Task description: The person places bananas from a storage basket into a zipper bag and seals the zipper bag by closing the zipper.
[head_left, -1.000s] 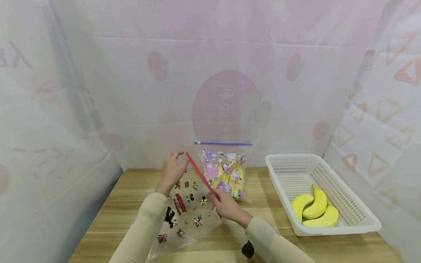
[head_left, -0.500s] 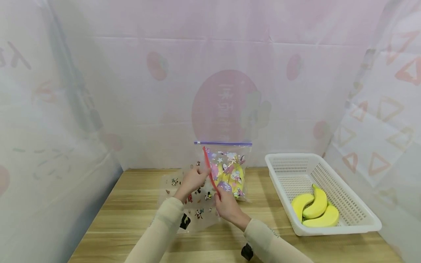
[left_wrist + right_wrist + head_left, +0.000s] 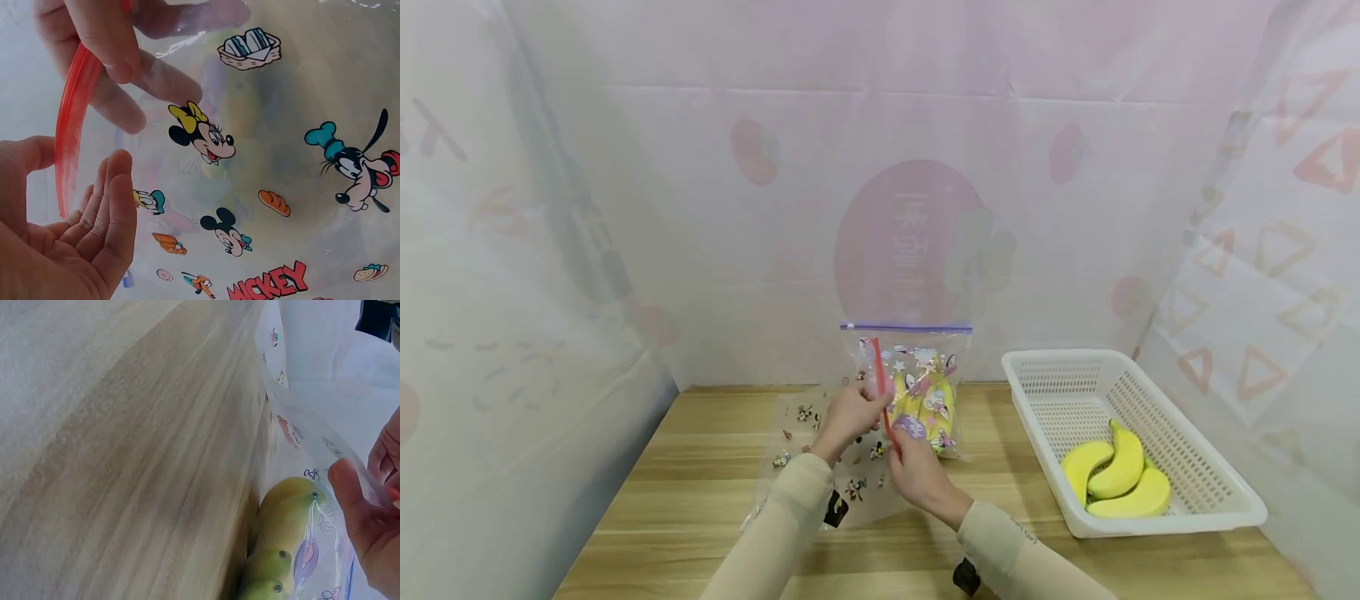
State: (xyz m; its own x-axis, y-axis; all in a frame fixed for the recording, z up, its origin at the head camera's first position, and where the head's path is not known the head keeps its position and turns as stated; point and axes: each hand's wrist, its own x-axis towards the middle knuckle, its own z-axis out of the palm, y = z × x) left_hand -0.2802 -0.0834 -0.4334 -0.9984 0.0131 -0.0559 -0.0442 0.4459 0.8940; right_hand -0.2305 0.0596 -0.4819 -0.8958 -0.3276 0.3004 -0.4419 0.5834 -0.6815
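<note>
Both hands are at the red zip strip [image 3: 882,383] of a clear zip bag [image 3: 294,150] printed with cartoon figures. My left hand [image 3: 848,417] pinches the strip around its middle; in the left wrist view its thumb and fingers lie on opposite sides of it. Lower down, my right hand [image 3: 917,475] grips the strip's near end, with fingers showing through the plastic in the left wrist view. The bag's body slopes down to the left, partly hidden by the left forearm. Right behind the strip stands a second zip bag [image 3: 951,333], purple-topped, holding bananas [image 3: 287,506].
A white perforated basket [image 3: 1217,492] stands on the right of the wooden table [image 3: 647,500], with several bananas [image 3: 1120,467] in its near part. A pale printed curtain [image 3: 775,250] closes off the back and sides.
My left hand has moved right and down along the strip from its far end. The strip has swung more upright and now overlaps the banana bag. My right hand keeps its grip.
</note>
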